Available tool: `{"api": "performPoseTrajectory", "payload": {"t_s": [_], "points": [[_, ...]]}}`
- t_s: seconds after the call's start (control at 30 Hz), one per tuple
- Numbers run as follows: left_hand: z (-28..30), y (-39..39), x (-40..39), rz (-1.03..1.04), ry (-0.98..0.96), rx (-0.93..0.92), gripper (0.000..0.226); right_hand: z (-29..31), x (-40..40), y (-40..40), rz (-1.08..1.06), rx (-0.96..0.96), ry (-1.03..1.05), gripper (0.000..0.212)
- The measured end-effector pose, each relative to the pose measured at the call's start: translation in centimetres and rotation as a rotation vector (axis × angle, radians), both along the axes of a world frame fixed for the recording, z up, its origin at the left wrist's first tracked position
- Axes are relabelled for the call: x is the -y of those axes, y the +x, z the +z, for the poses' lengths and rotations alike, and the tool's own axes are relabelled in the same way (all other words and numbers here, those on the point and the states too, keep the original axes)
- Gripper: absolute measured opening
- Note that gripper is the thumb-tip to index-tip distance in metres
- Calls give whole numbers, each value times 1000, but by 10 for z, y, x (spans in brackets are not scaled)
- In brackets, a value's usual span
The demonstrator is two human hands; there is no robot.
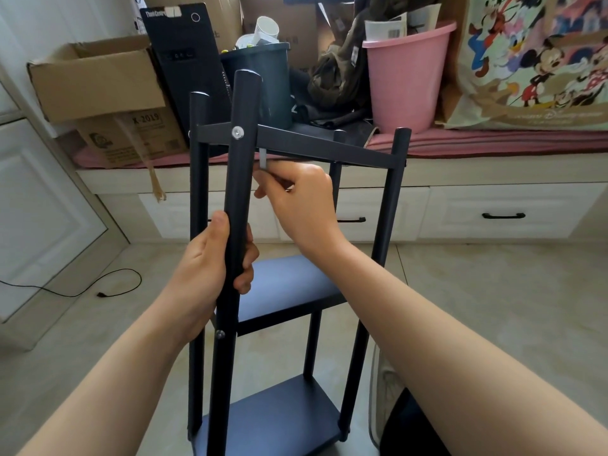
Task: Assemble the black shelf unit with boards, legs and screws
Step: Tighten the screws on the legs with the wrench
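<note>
Black shelf unit point(289, 281): left hand point(210, 258) grips near leg point(238, 166); right hand point(299, 199) pinches hex key point(263, 161), at 4 o'clock from screw point(237, 132); brace leg, turn steadily

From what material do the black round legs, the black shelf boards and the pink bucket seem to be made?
Black round legs: probably painted metal tube, smooth with a soft sheen and rounded capped ends. Black shelf boards: flat matte panels, maybe coated wood board or sheet metal; the look leaves it open. Pink bucket: plastic, judging by its even colour, thin rolled rim and slight gloss.
</note>
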State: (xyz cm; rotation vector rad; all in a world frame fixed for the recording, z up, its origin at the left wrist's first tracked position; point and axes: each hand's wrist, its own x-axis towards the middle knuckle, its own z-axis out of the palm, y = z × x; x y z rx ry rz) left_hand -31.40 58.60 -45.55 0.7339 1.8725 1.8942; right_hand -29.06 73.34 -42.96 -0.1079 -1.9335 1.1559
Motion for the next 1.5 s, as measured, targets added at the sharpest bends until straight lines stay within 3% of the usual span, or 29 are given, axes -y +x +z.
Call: {"api": "performPoseTrajectory", "payload": {"t_s": [0.33,0.57,0.97,1.13,1.5], "points": [[-2,0,-1,-22,-14,-21,65,-10,6,-17,-137,-208,6,14],[-2,0,-5,-60,-15,-28,64,-12,10,-29,-135,-260,-116,19],[-1,-5,-4,-40,0,5,68,-11,0,-5,-35,-31,-76,35],[1,-4,-2,-31,7,15,63,-4,-5,10,12,11,-123,20],[1,-2,0,-48,-6,6,62,-1,-8,15,17,25,-87,19]]}}
